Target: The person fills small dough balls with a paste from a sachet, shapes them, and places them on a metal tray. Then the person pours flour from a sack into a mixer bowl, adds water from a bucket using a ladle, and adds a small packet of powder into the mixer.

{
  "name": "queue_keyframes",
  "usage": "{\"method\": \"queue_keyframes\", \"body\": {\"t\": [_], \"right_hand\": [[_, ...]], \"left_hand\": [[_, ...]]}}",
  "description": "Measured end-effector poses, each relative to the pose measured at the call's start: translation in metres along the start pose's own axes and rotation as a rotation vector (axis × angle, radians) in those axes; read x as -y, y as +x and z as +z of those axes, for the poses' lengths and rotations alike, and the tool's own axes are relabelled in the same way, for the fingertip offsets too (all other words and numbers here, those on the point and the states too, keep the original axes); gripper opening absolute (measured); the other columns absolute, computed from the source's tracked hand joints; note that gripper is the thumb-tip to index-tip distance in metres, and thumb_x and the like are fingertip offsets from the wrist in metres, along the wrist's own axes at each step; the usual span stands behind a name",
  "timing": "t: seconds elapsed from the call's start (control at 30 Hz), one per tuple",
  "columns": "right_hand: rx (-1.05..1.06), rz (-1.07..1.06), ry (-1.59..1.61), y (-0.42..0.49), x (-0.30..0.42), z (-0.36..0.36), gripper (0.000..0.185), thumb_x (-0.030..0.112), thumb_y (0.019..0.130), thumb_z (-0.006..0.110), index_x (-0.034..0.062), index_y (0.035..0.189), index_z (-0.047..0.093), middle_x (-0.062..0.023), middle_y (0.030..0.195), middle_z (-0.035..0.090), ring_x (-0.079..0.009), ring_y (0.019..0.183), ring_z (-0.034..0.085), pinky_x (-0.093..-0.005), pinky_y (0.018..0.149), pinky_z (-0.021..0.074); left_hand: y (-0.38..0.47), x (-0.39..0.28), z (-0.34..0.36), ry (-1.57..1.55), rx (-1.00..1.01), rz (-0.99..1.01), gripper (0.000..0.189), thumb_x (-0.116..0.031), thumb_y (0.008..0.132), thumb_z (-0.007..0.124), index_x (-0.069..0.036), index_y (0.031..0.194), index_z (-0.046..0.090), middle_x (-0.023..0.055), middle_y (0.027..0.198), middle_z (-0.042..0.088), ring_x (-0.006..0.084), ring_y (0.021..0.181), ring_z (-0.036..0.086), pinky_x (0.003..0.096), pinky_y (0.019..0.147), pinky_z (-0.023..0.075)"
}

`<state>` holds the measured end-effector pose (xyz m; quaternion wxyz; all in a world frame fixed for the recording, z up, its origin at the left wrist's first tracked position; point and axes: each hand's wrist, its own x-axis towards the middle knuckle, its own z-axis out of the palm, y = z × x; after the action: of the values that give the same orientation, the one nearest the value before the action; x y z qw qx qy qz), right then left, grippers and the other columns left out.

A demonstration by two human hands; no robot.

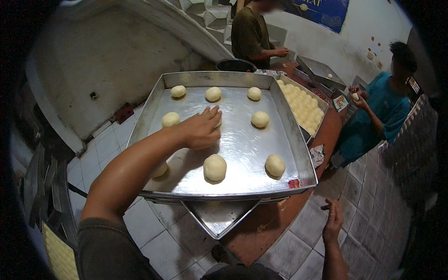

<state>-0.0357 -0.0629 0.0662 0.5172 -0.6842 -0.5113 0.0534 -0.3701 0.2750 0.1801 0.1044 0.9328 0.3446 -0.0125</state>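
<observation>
A large square metal baking tray [241, 140] lies before me, with pale dough balls spaced out in rows. My left hand [203, 127] reaches over the middle of it, palm down and fingers extended. Under that hand, a dough ball [219, 122] shows only a sliver between thumb and forefinger; whether the palm presses on it is hidden. Nearest to me sit a larger dough ball [215, 167] and another dough ball [275, 165] on its right. My forearm partly covers a dough ball [161, 170] at the left. Off the tray's right front corner, my right hand [332, 220] hangs with nothing in it.
Another metal tray [218, 217] juts out underneath, above a reddish-brown tabletop [259, 231]. To the right stands a tray packed with dough balls [302, 105]. One co-worker [250, 35] stands behind; another [374, 101], at right, handles a piece of dough [355, 96].
</observation>
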Motion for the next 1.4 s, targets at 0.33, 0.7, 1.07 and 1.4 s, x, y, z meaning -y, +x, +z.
{"method": "queue_keyframes", "body": {"t": [0.33,0.7,1.07,1.4], "right_hand": [[0.269,-0.018,-0.103,-0.032,-0.016,0.067,0.022,0.008,0.092,0.046,-0.0020,0.104,0.060,-0.0204,0.104,0.058,-0.0342,0.099,0.057,-0.0387,0.085,0.0461],[0.327,-0.002,-0.067,-0.052,-0.042,0.103,0.021,0.007,0.090,0.049,-0.0046,0.105,0.057,-0.0208,0.103,0.057,-0.0355,0.098,0.056,-0.0385,0.086,0.0444],[0.231,-0.144,-0.201,-0.058,-0.054,0.115,0.013,0.003,0.085,0.053,-0.0044,0.093,0.060,-0.0171,0.096,0.056,-0.0324,0.090,0.056,-0.0371,0.079,0.0439],[0.221,-0.132,-0.215,-0.065,-0.061,0.119,0.030,0.006,0.072,0.056,-0.0018,0.101,0.059,-0.0192,0.103,0.054,-0.0383,0.096,0.051,-0.0482,0.084,0.0384]], "left_hand": [[-0.007,0.006,0.008,0.018,0.053,-0.075,0.071,-0.032,0.088,0.034,0.000,0.145,0.005,0.0205,0.152,0.002,0.0335,0.141,0.008,0.0506,0.112,0.0142],[-0.088,-0.046,-0.029,-0.144,0.279,0.248,0.055,-0.035,0.098,0.031,-0.004,0.143,0.025,0.0152,0.149,0.022,0.0272,0.139,0.019,0.0479,0.113,0.0132],[-0.111,-0.056,-0.030,-0.151,0.175,0.230,0.055,-0.034,0.099,0.029,-0.001,0.143,0.022,0.0197,0.150,0.016,0.0324,0.139,0.016,0.0499,0.112,0.0147],[-0.110,-0.068,-0.023,-0.190,0.383,0.042,0.058,-0.039,0.099,0.026,-0.001,0.143,0.022,0.0185,0.151,0.013,0.0314,0.140,0.013,0.0454,0.113,0.0156]]}}
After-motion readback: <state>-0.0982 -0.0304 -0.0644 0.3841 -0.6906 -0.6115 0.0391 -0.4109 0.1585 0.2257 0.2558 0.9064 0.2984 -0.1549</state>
